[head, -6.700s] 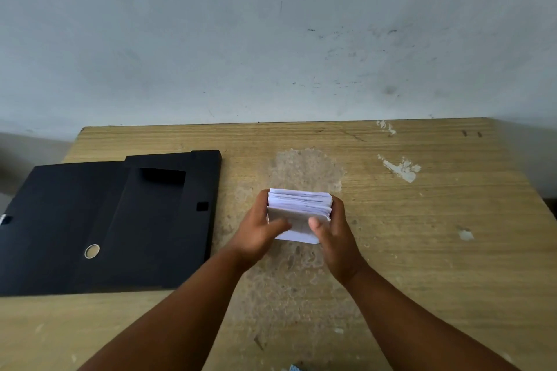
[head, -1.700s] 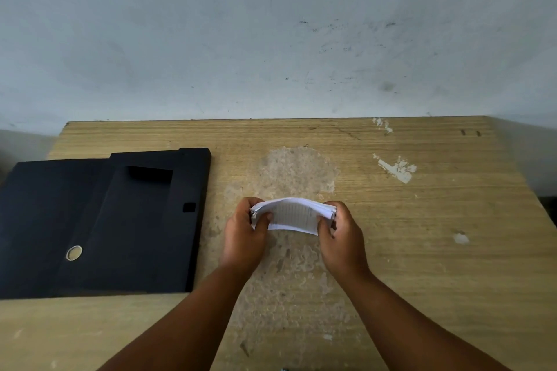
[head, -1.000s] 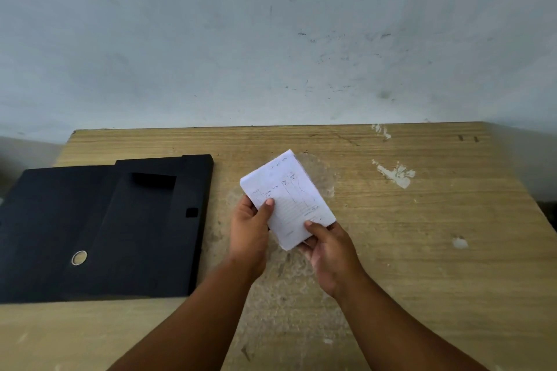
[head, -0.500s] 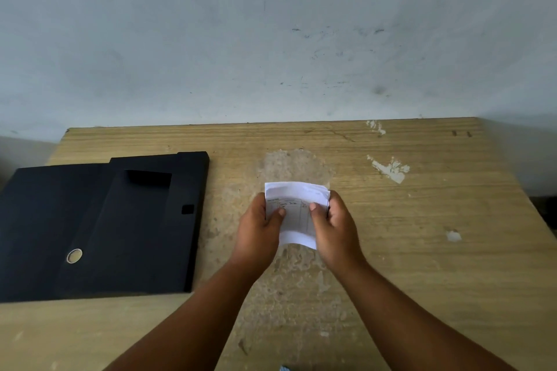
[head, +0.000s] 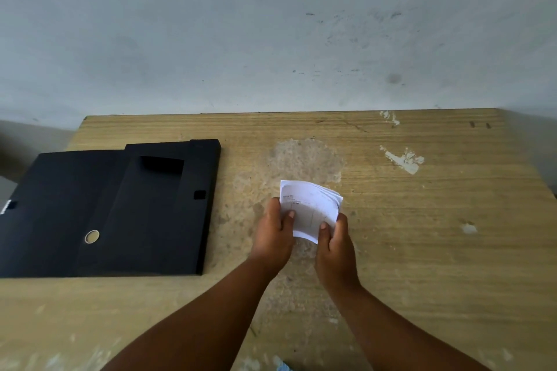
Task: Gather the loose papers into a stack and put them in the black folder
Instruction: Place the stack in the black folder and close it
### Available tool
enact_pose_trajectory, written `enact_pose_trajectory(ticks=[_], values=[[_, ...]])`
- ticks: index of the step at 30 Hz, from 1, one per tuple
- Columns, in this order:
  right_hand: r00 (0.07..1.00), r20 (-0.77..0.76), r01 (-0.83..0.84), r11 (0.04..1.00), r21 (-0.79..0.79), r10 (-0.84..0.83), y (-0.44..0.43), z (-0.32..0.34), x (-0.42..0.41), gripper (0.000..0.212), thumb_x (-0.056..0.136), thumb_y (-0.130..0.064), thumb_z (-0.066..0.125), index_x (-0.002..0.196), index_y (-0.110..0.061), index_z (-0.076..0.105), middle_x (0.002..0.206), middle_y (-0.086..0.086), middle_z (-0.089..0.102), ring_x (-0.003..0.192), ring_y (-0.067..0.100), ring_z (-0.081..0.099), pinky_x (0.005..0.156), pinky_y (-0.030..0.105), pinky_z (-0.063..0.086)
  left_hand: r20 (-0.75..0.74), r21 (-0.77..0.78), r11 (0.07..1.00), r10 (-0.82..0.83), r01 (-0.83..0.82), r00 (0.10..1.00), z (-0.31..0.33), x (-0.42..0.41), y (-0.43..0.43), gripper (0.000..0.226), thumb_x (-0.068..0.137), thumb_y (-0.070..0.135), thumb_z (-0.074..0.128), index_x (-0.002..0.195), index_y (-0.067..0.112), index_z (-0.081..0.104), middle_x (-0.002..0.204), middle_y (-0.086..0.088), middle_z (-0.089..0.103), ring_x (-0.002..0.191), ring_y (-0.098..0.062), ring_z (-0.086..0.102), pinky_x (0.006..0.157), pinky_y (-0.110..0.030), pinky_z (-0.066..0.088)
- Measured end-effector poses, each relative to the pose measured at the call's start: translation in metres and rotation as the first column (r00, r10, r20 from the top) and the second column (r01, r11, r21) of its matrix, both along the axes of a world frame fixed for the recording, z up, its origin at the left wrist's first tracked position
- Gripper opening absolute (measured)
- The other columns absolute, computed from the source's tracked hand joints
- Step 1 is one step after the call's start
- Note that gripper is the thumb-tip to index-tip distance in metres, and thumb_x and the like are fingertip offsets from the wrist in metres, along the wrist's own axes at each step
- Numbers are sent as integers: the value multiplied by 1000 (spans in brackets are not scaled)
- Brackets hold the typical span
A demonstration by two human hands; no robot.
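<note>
A small stack of white papers with faint printed lines is held above the middle of the wooden table. My left hand grips its left edge with the thumb on top. My right hand grips its lower right corner. The sheets fan out slightly at the top right. The black folder lies open and flat on the table's left side, well apart from both hands, with a round metal ring on its inner face.
A pale grey wall rises directly behind the table's far edge. The tabletop has a worn patch under the hands and white paint marks at the right. The folder's left end overhangs the table's left edge.
The paper stack has been turned and squared between both hands; it now tilts slightly rightward with sheets fanned at the top right. The folder has not moved.
</note>
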State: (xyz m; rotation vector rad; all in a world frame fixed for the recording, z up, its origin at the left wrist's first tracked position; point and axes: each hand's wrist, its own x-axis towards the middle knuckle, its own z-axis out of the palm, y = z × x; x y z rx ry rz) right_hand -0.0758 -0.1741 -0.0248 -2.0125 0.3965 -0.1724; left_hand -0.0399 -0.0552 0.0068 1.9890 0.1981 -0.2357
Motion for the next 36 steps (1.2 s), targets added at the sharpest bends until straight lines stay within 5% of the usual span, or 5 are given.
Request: enact_pose_trajectory(ticks=[7,10,20,28,36], values=[[998,-45,-36,998,42,38,23,19,23,5,100,-21,51,99,-22,56,85,-6,66,75,7,64,62,32,53,-67,-101,995,8,-15,998,13,29,59,5,98,18,66,97,21,69,95,7,75,88,-11,72,70,-24,58],[996,-64,-55,989,136,64,58,38,44,5,97,-21,57,97,-25,60,90,-7,70,79,3,67,64,25,55,-46,-162,987,-1,-6,999,24,46,109,7,97,17,70,103,19,72,99,6,78,90,-11,76,74,-28,63],[936,-285,-27,849,529,207,244,71,87,11,93,-18,65,102,-14,70,95,3,79,86,18,76,73,41,63,-263,-371,926,-28,-74,964,35,92,326,14,93,6,73,106,8,74,102,-5,82,97,-21,78,82,-35,61],[912,-340,-117,940,320,230,318,56,100,6,92,-21,66,96,-16,69,89,-3,77,77,3,74,60,19,57,-396,-325,925,53,-194,917,4,94,401,12,93,7,73,105,6,74,99,-8,82,98,-27,78,92,-47,61],[965,-261,-57,996,-66,38,278,39,101,4,92,-23,63,91,-24,66,79,-6,70,69,12,68,64,27,55,-463,-200,940,160,-278,872,-16,107,380,9,95,7,71,103,9,73,100,-5,80,92,-21,77,74,-32,63]])
